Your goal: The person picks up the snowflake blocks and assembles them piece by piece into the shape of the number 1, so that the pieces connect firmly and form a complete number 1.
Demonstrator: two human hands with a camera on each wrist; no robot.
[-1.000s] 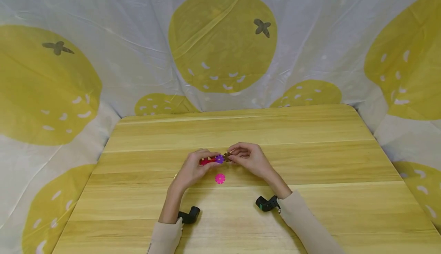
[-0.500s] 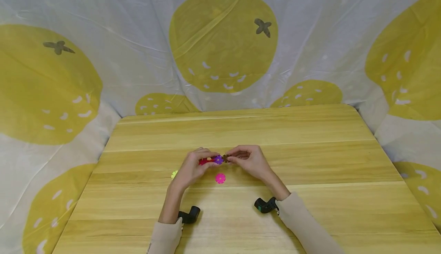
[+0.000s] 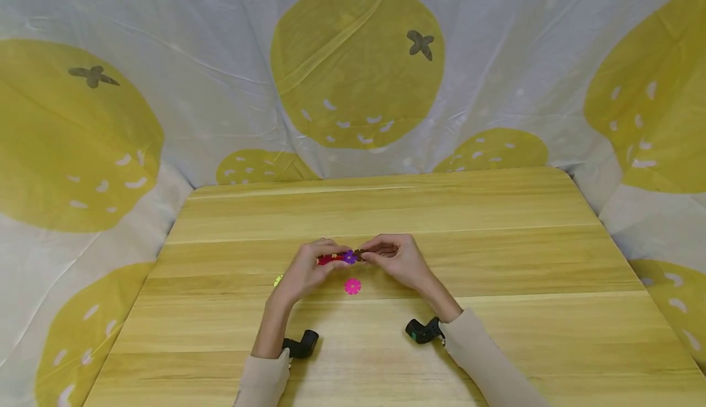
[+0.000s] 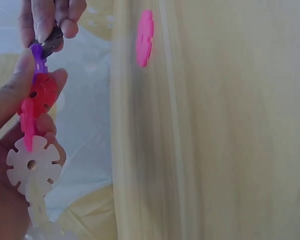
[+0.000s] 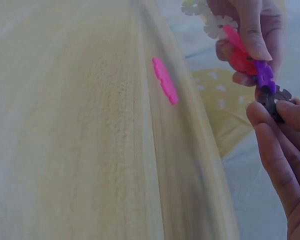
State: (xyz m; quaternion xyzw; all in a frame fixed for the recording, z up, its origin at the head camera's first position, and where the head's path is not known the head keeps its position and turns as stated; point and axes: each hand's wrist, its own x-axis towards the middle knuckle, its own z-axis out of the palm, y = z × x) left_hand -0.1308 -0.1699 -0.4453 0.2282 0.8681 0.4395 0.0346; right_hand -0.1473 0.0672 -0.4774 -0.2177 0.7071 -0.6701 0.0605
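In the head view my left hand [image 3: 306, 266] grips a chain of notched plastic discs, the flower-shaped interlocking kind. Along it the left wrist view shows a white disc [image 4: 19, 167], a pink disc [image 4: 28, 120], a red disc [image 4: 46, 92] and a purple disc [image 4: 38, 65]. Thumb and fingers of my right hand [image 3: 399, 261] pinch a dark brown disc [image 5: 285, 94], whose edge meets the purple disc at the chain's end. Past the white discs, a yellow-green disc [image 5: 191, 7] shows at the chain's far end. My left palm and fingers partly cover the chain.
A loose pink disc [image 3: 352, 286] lies on the wooden table [image 3: 496, 211], just nearer than the hands. Black wrist cameras [image 3: 423, 330] jut inward from both sleeves. A cloth with yellow fruit prints [image 3: 358, 64] hangs behind the table.
My right hand has shifted slightly left and down toward the purple disc. The dark disc has turned more edge-on. More of the yellow-green disc shows beside the left wrist than at first.
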